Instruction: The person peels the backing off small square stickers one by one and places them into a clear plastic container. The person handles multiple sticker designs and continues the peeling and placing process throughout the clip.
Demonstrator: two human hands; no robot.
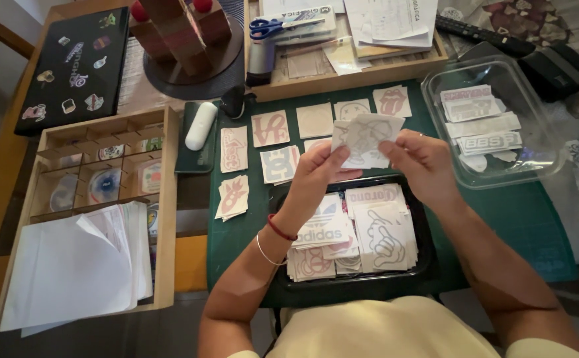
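Both hands hold up one white sticker sheet [364, 138] with a faint outlined figure, above the green cutting mat [528, 219]. My left hand [319, 171] pinches its lower left corner; my right hand [419, 162] grips its right edge. Under my hands sits a black tray [425, 265] piled with several more sticker sheets [352, 232]. Further sheets [271, 128] lie spread in rows on the mat beyond the tray.
A clear plastic box [501, 119] with stickers stands at the right. A wooden compartment box [104, 166] with a paper stack [77, 265] is at the left. Behind are a black laptop [77, 66], a white oblong case [201, 126], and a wooden tray with blue scissors [276, 26].
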